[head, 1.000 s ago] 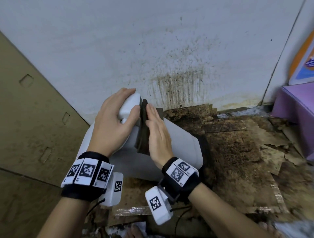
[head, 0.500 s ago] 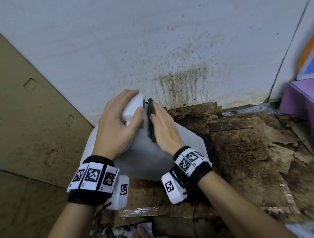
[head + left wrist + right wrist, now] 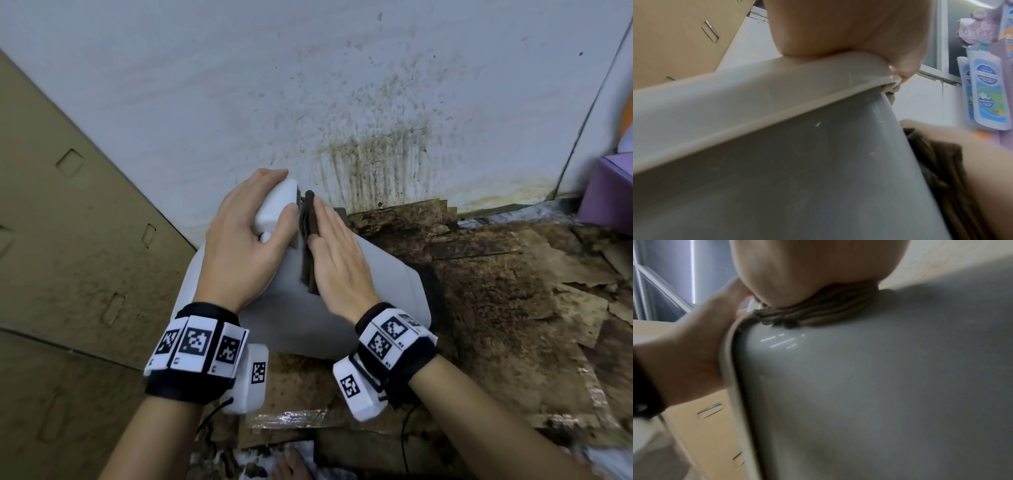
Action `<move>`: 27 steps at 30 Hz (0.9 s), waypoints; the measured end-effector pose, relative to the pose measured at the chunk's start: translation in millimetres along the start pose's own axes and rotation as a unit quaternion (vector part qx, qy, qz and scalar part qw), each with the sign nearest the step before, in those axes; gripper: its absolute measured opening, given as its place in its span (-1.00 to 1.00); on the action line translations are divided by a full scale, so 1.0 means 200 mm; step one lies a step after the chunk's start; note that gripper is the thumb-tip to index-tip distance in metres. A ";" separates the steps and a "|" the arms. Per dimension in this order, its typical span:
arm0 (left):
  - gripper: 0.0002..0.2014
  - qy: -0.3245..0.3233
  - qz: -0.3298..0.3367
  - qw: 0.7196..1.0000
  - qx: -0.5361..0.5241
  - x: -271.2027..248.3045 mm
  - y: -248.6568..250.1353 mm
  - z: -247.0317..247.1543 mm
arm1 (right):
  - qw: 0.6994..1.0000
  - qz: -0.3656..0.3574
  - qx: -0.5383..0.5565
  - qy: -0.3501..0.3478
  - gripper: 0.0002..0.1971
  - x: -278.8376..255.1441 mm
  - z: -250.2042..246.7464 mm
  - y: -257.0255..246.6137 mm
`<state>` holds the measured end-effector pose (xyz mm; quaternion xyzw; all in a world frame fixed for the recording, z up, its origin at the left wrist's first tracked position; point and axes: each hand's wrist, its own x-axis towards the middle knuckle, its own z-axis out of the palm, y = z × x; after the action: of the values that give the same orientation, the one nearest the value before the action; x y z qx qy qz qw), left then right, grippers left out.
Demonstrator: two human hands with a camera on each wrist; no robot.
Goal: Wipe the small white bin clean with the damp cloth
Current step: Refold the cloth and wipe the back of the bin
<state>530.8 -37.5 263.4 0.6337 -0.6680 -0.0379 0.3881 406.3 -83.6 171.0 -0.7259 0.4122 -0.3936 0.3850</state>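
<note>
The small white bin (image 3: 387, 274) lies tilted on its side on the floor, its lidded top toward the wall. My left hand (image 3: 246, 240) grips the lid end, fingers curled over the rim (image 3: 777, 91). My right hand (image 3: 337, 253) lies flat with straight fingers and presses a folded dark brown cloth (image 3: 308, 240) against the bin's side, just beside the left thumb. In the right wrist view the cloth (image 3: 818, 311) is bunched under the palm at the bin's (image 3: 879, 386) upper corner. The fingertips of both hands are hidden.
A large cardboard panel (image 3: 68, 240) leans at the left. A stained white wall (image 3: 342, 102) is right behind the bin. Wet brown cardboard scraps (image 3: 496, 291) cover the floor to the right. A purple box (image 3: 609, 192) stands at the far right, with bottles (image 3: 986, 89) beyond.
My right hand has slid the cloth along the bin's side, away from me toward the lid end. The left hand keeps its grip on the lid.
</note>
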 end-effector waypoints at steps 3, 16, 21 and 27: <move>-0.61 0.005 -0.006 1.000 -0.006 -0.01 0.00 0.00 | 1.000 0.012 0.005 -0.018 -0.39 0.02 -0.05 0.08; -0.63 0.004 -0.021 1.000 -0.013 0.01 0.03 0.00 | 0.986 0.166 0.011 0.004 -0.46 -0.18 -0.26 0.69; -0.64 0.004 -0.021 1.000 -0.008 0.01 0.02 0.00 | 0.982 0.185 0.022 0.027 -0.46 -0.18 -0.23 0.72; -0.63 0.004 -0.020 1.000 0.000 0.01 0.04 0.01 | 0.989 0.135 0.026 0.055 -0.40 -0.11 -0.16 0.48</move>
<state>523.7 -38.9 266.5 0.6470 -0.6538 -0.0436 0.3899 342.2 -105.8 93.1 -0.6301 0.5169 -0.3881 0.4303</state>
